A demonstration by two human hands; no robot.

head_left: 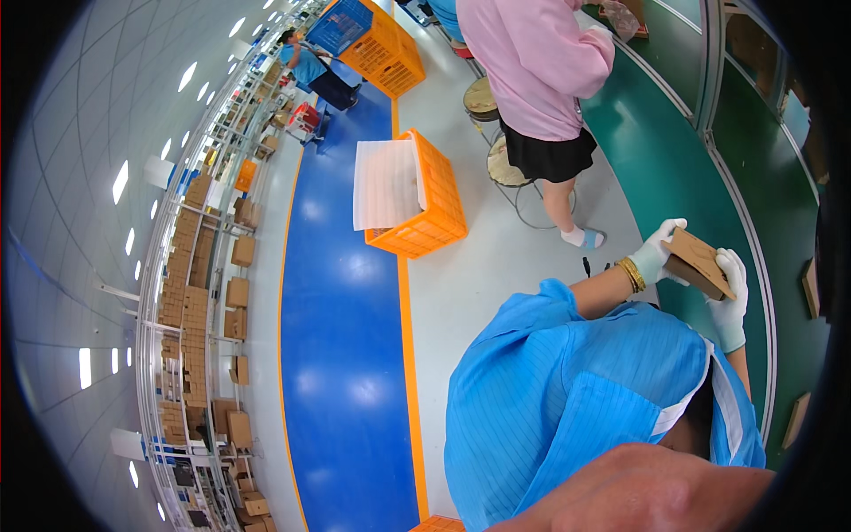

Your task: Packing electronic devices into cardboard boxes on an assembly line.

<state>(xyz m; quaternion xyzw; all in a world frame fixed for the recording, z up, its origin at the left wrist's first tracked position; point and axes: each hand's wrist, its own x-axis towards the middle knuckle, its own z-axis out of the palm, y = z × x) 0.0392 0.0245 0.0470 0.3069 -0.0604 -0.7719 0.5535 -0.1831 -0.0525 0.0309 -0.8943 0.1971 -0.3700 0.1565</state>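
Note:
A small brown cardboard box (700, 259) is held up between my two hands at the right side of the head view, over the edge of the green worktop (651, 142). My left hand (657, 254), in a white glove with gold bangles at the wrist, is closed on the box's left end. On the opposite end, my right hand (730, 303), also white-gloved, grips the box with its fingers along the edge. The box is tilted, and a flat face with small slots shows. Its contents cannot be seen.
A co-worker in a pink top (536, 66) stands farther up the bench, beside round stools (508, 162). An orange crate (439, 199) with white foam sheets stands on the floor. More cardboard pieces (810, 289) lie right. Shelves of cartons (191, 310) line the far left.

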